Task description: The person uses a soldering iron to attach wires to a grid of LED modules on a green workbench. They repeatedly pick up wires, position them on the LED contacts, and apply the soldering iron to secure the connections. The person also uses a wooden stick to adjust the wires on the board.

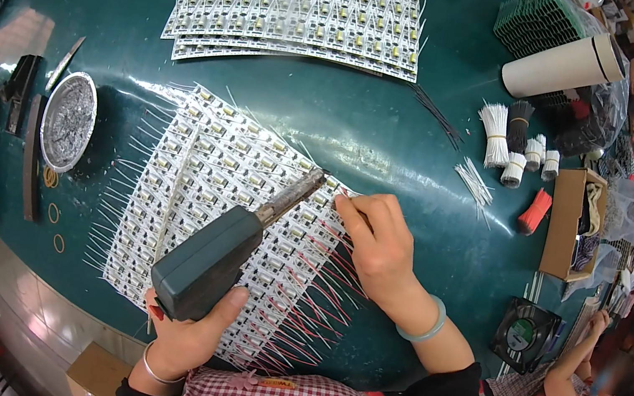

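My left hand (184, 337) is wrapped round the dark green soldering gun (205, 265). Its worn metal tip (290, 197) reaches the top right corner of a white circuit board panel (209, 158), which lies tilted on the table and carries rows of small components. At that same corner, the thumb and index finger of my right hand (380, 247) are pinched on a thin wire, whose end my fingertips mostly hide. Red and white wires (320, 300) stick out along the panel's right edge, below my right hand. Pale wires (110, 217) fringe its left edge.
A stack of similar panels (301, 21) lies at the far side. To the left stands a foil bowl (69, 122) of grey scraps. Wire bundles (495, 134), a white bottle (565, 66), a cardboard box (565, 225) and a black fan (523, 336) are on the right, beyond which a person (566, 395) sits.
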